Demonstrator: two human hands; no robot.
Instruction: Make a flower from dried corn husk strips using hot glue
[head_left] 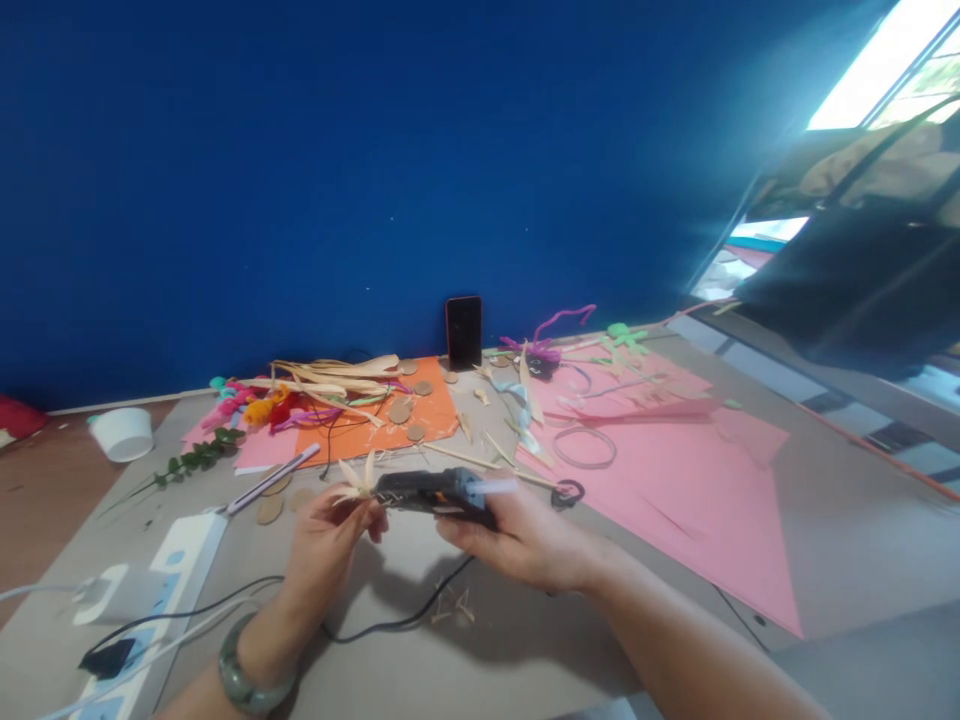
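My right hand (525, 535) is wrapped round a black glue gun (427, 490), with a whitish glue stick (495, 487) showing at its rear end. Its front end points left, toward a small pale flower of dry, husk-like petals (358, 480). That flower is pinched between the fingertips of my left hand (330, 535). Nozzle and flower are very close; whether they touch I cannot tell. A black cord (397, 627) runs below the hands over the table. Some pale scraps (454, 605) lie beneath my right hand.
At the left are a white power strip (180, 570) with plugs, a purple-white cutter (274, 478), a green sprig (199, 455) and a white cup (124, 434). Pink paper (675, 510) covers the right side. Dry strips (337, 375) lie behind; a phone (463, 333) leans on the blue wall.
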